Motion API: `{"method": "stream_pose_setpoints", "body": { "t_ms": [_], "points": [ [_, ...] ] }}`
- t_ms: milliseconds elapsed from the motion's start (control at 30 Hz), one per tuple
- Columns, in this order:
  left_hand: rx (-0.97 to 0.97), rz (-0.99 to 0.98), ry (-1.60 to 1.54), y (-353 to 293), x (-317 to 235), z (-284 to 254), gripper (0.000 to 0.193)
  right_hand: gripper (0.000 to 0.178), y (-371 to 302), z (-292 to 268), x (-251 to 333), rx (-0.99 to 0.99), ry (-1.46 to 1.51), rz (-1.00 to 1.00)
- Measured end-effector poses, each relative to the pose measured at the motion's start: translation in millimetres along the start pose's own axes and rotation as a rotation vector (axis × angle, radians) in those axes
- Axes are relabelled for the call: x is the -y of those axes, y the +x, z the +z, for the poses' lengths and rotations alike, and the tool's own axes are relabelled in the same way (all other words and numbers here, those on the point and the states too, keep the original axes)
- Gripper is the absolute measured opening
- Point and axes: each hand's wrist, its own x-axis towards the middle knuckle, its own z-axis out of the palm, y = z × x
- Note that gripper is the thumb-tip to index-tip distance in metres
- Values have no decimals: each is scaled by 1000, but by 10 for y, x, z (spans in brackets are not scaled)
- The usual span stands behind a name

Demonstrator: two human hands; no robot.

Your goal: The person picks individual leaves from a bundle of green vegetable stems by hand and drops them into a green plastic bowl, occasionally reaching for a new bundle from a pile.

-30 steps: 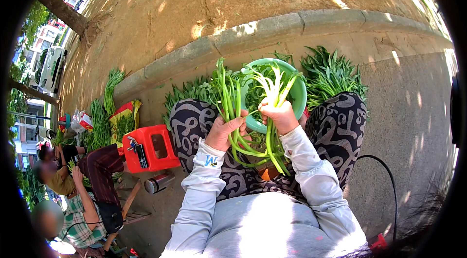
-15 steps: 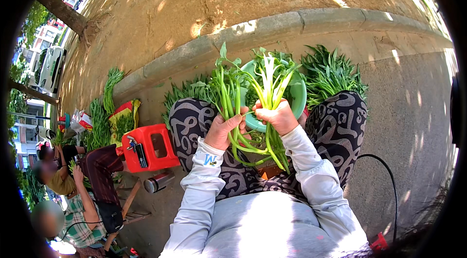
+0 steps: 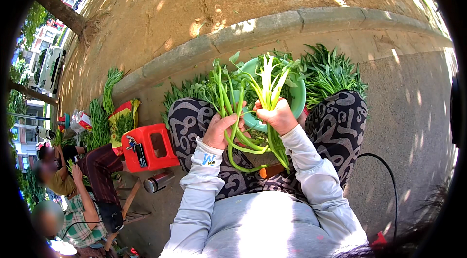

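Note:
My left hand (image 3: 220, 130) is closed round thick green stalks that look like water spinach (image 3: 224, 97). Their leafy ends point away from me, and a few stems curve down over my lap. My right hand (image 3: 279, 118) grips a bunch of pale-ended stems (image 3: 268, 80), whitish tips upward and darker green hanging below the fist. Both hands are close together above the near side of a light green basin (image 3: 300, 100) with leafy greens in it. The basin stands beyond my lap, between my knees.
Leafy greens (image 3: 333, 73) are heaped right of the basin. At left stand a red plastic stool (image 3: 158, 146) with a small black device on it and a metal flask (image 3: 159, 181). People sit farther left near bundled greens (image 3: 99, 124). A concrete kerb (image 3: 272, 27) runs beyond.
The stalks in my left hand have sunk and tilted, their leafy tops lower and their lower stems curving farther toward my lap. My right hand stays nearly in place with its bunch.

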Motion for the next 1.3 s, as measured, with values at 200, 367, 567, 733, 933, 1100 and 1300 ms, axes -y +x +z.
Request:
{"method": "stream_pose_setpoints", "body": {
  "t_ms": [200,367,567,733,933,1100,1300],
  "points": [
    [-5,7,23,17,31,-23,48,19,25,-17,-19,-25,30,20],
    [9,6,25,22,40,-28,47,18,14,1,10,-56,107,48],
    [27,13,39,33,38,7,47,16,35,-78,-28,-65,191,47],
    [6,33,38,17,35,-21,46,14,51,-50,46,-158,218,28],
    [-1,9,34,14,36,-15,45,16,18,-42,77,-68,56,8],
    [2,-18,36,17,44,-6,45,20,-18,14,40,16,107,-23],
    [-13,0,44,17,38,10,45,18,-17,34,22,22,-14,-75]
  ]
}}
